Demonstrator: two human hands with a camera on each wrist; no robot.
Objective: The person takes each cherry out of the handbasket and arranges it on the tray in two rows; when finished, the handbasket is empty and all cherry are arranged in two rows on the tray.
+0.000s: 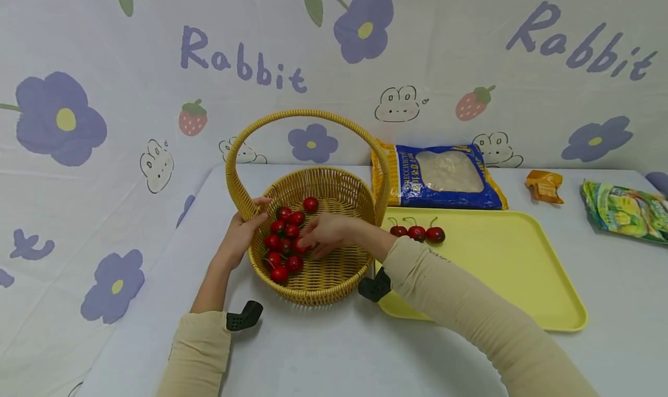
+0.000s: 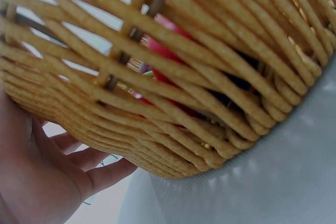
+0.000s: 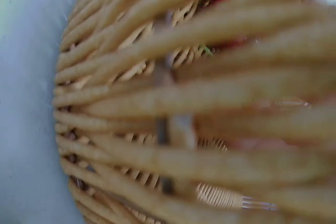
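Note:
A yellow wicker basket (image 1: pixel 318 295) with a tall arched handle stands on the table. Several red cherries (image 1: pixel 279 274) lie together along its left side. My left hand (image 1: pixel 240 235) grips the basket's left rim by the foot of the handle; the left wrist view shows its fingers (image 2: pixel 107 174) against the outer weave. Inside the basket, my right hand (image 1: pixel 334 232) has its bent fingertips on a cherry (image 1: pixel 301 246), which they partly cover. The right wrist view is mostly filled by blurred basket weave (image 3: pixel 210 93).
To the right lies a yellow tray (image 1: pixel 501 269), with three stemmed cherries (image 1: pixel 417 233) in a row near its upper left corner. Behind it sits a blue and yellow food bag (image 1: pixel 443 174). A small orange packet (image 1: pixel 545 186) and a green packet (image 1: pixel 626 210) lie at the far right.

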